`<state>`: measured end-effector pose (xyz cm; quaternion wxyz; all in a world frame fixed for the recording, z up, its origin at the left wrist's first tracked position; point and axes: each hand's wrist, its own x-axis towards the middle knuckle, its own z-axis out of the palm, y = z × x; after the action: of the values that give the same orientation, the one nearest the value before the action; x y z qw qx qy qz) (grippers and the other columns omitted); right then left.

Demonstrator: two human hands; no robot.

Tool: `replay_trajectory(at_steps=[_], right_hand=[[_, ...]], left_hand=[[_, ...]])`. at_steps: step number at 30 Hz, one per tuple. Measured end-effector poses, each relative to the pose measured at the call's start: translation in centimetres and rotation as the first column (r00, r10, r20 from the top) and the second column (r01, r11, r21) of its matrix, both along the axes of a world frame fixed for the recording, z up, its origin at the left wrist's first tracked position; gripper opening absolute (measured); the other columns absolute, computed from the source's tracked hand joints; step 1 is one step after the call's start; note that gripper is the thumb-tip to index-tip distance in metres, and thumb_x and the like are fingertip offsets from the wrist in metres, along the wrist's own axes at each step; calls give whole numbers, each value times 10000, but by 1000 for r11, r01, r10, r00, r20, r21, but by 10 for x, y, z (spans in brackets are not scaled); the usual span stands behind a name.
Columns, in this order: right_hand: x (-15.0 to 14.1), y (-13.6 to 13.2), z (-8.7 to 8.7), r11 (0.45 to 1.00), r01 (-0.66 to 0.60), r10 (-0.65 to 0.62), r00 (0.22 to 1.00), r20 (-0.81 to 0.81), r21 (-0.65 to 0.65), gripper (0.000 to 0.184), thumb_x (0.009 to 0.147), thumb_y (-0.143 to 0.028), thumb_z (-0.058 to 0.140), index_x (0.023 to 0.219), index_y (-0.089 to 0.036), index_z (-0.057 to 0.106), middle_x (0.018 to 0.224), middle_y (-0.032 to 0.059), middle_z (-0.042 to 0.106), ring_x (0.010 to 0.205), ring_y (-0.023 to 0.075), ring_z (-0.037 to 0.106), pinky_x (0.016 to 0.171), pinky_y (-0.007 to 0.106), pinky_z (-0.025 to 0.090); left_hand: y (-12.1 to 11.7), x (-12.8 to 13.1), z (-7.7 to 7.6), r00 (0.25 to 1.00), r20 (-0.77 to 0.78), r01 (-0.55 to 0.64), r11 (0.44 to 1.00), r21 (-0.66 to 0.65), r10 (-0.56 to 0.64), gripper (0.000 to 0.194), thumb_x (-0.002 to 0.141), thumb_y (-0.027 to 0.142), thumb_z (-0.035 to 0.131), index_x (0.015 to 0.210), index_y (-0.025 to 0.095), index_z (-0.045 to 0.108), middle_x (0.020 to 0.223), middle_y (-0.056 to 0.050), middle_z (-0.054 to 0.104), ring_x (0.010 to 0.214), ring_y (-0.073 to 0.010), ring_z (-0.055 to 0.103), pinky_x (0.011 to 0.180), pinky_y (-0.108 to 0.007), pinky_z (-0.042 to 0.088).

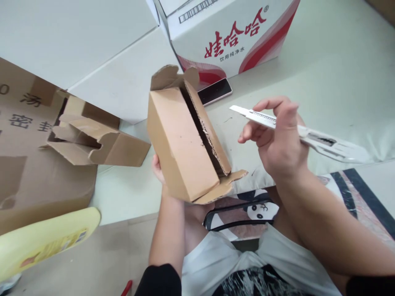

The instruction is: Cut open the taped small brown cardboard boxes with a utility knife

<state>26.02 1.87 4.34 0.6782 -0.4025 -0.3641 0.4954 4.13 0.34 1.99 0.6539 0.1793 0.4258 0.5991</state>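
Note:
A small brown cardboard box (185,144) is tilted in front of me, its long seam parted and its end flaps sticking out. My left hand (158,169) supports it from behind and below; most of those fingers are hidden by the cardboard. To the right, my right hand (282,135) grips a white utility knife (321,142). The knife's blade end points left toward the box, apart from it. Behind the box lies a dark-screened phone (216,91) on the pale surface.
Another opened brown box (123,148) stands at left, beside a large printed carton (37,176). White cartons are behind, one a red-lettered water carton (234,45). A yellow object (55,238) is at lower left, and a panda-print bag (240,213) lies below the surface edge.

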Motion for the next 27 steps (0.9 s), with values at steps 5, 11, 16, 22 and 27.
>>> replay_trajectory(at_steps=[5,11,16,22,27], right_hand=[[-1,-2,-9,998,6,-16,982,187,55,380,926,-631,725,941,-263,631,725,-21,690,739,179,737,827,386,636],[-1,-4,-10,952,-307,281,861,424,-9,319,860,-389,781,1099,-288,596,1256,58,735,1324,326,690,1178,599,509],[2,-1,-10,908,-416,401,813,422,-61,413,827,-407,785,1149,-308,547,1430,87,682,1454,350,599,1234,640,454],[7,1,-12,885,-465,437,811,388,-26,446,811,-351,816,1151,-319,529,1513,78,634,1497,334,560,1253,596,455],[13,4,-14,871,-491,453,799,395,-3,433,814,-328,827,1139,-313,541,1500,59,632,1466,290,584,1224,543,508]], left_hand=[[2,-12,-20,993,112,35,998,58,-41,537,1031,564,437,1352,218,690,1212,-21,822,1111,-245,762,1039,-408,605],[9,-19,-33,999,31,-41,999,-27,42,588,935,501,600,1390,141,696,1269,-114,801,1305,-338,691,1123,-477,562],[8,-20,-32,996,-48,-79,993,-90,75,424,907,477,613,1122,156,788,1085,-87,831,1054,-285,764,1000,-426,605],[4,-24,-43,1000,3,-29,996,79,29,548,778,578,688,1215,255,759,1047,-36,817,1033,-266,768,931,-370,626],[0,-23,-36,1000,18,6,995,95,-8,615,798,684,654,1241,263,722,1281,-59,777,1278,-353,684,1027,-463,598]])
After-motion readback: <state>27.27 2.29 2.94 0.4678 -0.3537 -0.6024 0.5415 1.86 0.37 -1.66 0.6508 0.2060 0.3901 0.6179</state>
